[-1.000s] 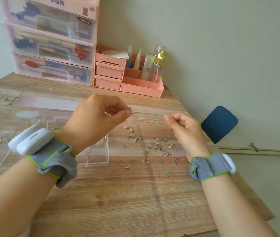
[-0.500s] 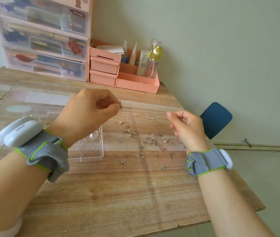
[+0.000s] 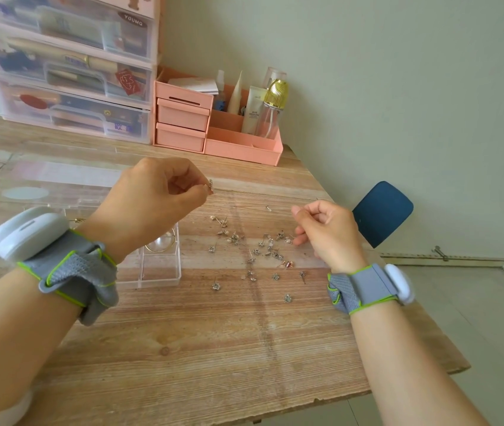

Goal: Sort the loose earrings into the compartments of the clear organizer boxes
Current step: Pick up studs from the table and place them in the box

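Wooden desk [image 3: 213,348] w/ loose earrings [image 3: 253,250] scattered mid-desk. Left hand [image 3: 152,204] pinches one earring [image 3: 210,186] aloft — right hand [image 3: 327,232] curled, contents unclear. Next: lower it into clear organizer box [image 3: 161,269] compartment — needs careful aim.

This is a home, most likely a bedroom or dressing corner. A worn wooden desk [image 3: 213,333] stands against a plain pale wall [image 3: 367,72]. At its far left corner rises a stack of pink-framed clear drawers [image 3: 69,66] stuffed with personal odds and ends. Beside them along the far edge sits a pink organizer [image 3: 213,130] holding a cream tube [image 3: 253,109] and a gold-capped bottle [image 3: 272,109]. Off the right edge lie a tiled floor [image 3: 475,333] and a blue chair back [image 3: 382,210].
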